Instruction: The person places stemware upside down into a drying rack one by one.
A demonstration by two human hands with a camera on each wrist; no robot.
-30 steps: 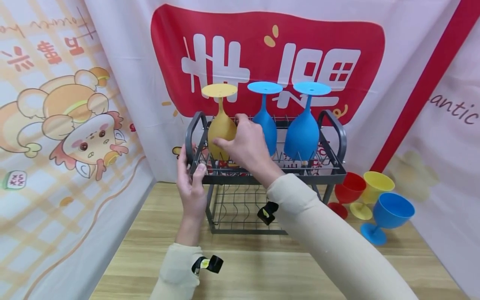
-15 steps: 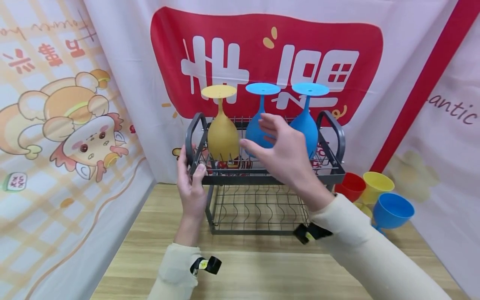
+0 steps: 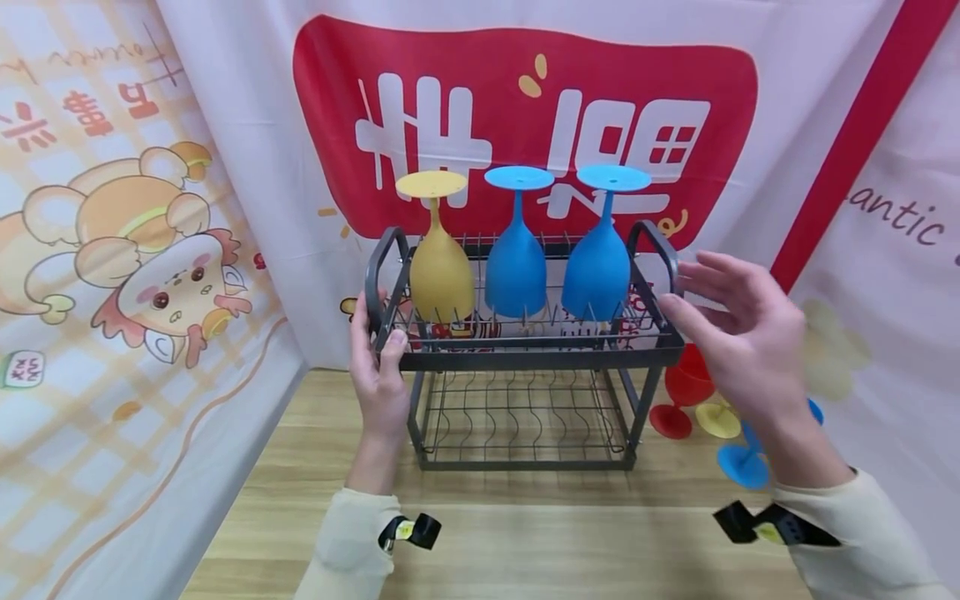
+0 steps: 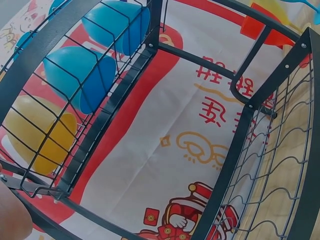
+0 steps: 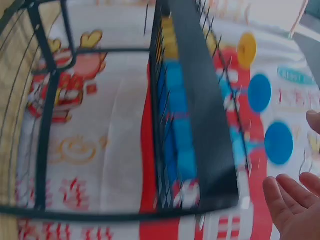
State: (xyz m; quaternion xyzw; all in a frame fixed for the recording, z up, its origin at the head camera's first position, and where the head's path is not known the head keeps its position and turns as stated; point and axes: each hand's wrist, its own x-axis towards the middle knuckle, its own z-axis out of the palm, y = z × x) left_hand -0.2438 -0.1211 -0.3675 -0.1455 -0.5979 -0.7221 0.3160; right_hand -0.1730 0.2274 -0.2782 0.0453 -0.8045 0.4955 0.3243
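Observation:
A dark metal two-tier dish rack (image 3: 525,360) stands on the wooden table. On its top tier, three goblets sit upside down in a row: a yellow goblet (image 3: 442,279) at left, a blue goblet (image 3: 516,279) in the middle and another blue goblet (image 3: 597,279) at right. My left hand (image 3: 382,392) holds the rack's left end, thumb on the front corner, other fingers behind the handle. Beside the right handle (image 3: 660,250) is my right hand (image 3: 750,342), fingers extended and nothing in them. In the right wrist view, blurred, its fingers (image 5: 287,197) show beside the rack.
Right of the rack, a red goblet (image 3: 688,387), a yellow goblet (image 3: 718,421) and a blue goblet (image 3: 742,467) stand upright on the table, partly behind my right hand. The lower tier (image 3: 525,408) has wavy wires. Printed cloth (image 3: 240,100) hangs behind and at both sides.
My right hand has let go of the yellow goblet on the top tier and moved right, past the blue goblets, to the rack's right handle. The left hand keeps its hold.

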